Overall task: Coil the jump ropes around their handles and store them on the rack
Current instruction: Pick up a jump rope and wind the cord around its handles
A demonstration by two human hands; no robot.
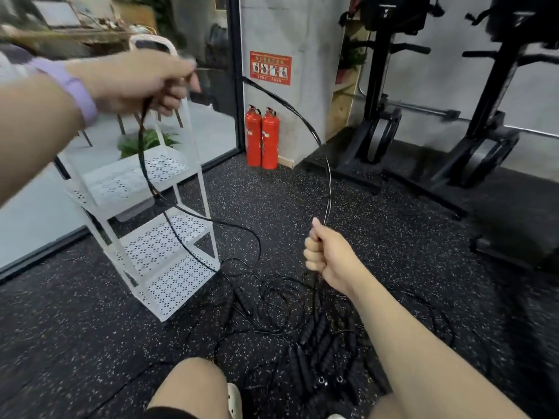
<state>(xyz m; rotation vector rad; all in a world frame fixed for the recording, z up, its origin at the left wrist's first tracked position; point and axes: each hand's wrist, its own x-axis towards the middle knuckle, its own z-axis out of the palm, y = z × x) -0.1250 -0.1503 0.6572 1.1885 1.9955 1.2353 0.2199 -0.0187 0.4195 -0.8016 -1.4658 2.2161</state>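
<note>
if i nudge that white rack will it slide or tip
Probably tips before it slides: the white rack looks tall, narrow and thin-framed, with bare perforated shelves, so likely light. The speckled floor looks rubbery, which would likely grab its feet.

Black jump rope (305, 122) arcs uncoiled above tangled ropes (314, 337) beside white rack (163, 246).
</note>
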